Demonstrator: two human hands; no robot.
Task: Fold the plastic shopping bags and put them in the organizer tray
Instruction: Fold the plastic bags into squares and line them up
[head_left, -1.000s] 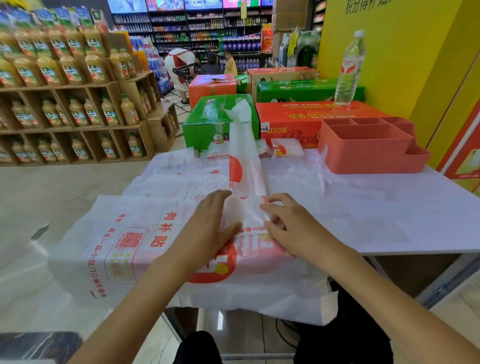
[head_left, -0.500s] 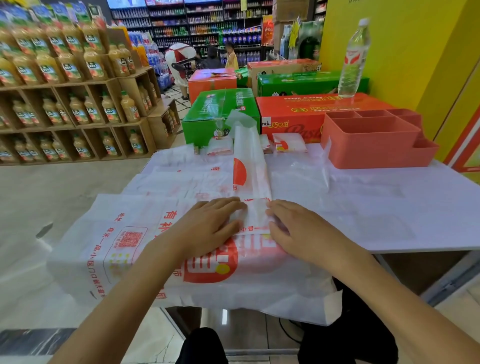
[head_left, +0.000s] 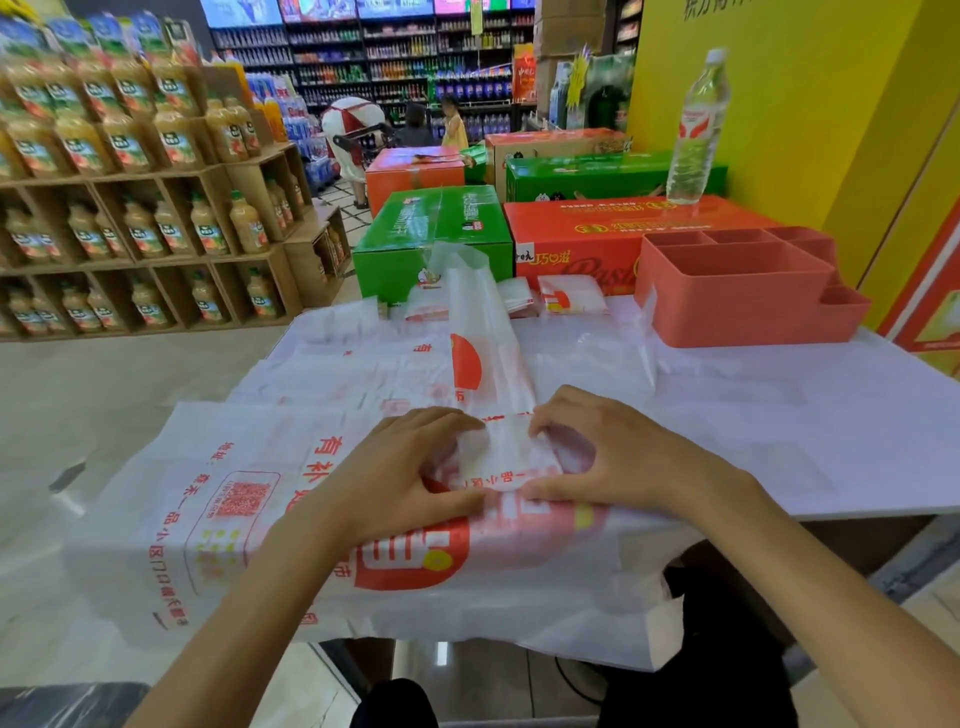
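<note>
A narrow folded strip of white plastic bag (head_left: 488, 353) with a red logo runs away from me across a pile of flat white bags (head_left: 218, 499). My left hand (head_left: 400, 473) and my right hand (head_left: 613, 457) each pinch the strip's near end, where a small fold has been turned over. Both thumbs lie at the near edge of that fold, with the fingers curled over its top. The coral organizer tray (head_left: 748, 306) stands at the far right of the table, with nothing visible inside it. Small folded bags (head_left: 569, 296) lie just left of it.
The white table (head_left: 779, 415) extends to the right. Green boxes (head_left: 431, 239) and red boxes (head_left: 587, 234) stand behind it, with a water bottle (head_left: 693, 130) on one. Juice shelves (head_left: 130, 208) fill the left. People stand in the far aisle.
Both hands went from lying flat on the strip's near end to pinching it. A short section is now turned over. The strip's far end has sunk lower.
</note>
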